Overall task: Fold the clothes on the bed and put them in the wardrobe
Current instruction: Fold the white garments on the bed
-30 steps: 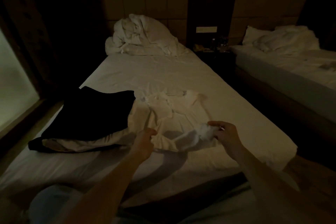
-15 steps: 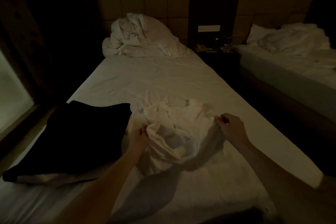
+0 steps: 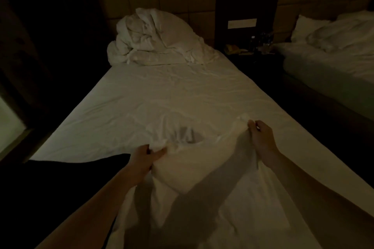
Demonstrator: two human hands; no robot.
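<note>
Cloth is all we see of the white garment: pale, creased and limp, its shape unclear in the dim light. We pinch its top edge with our left hand and right hand, stretched between them over the bed. Compared with half a second ago, it is lifted higher and spread wider; the dark folded clothes sit lower left.
</note>
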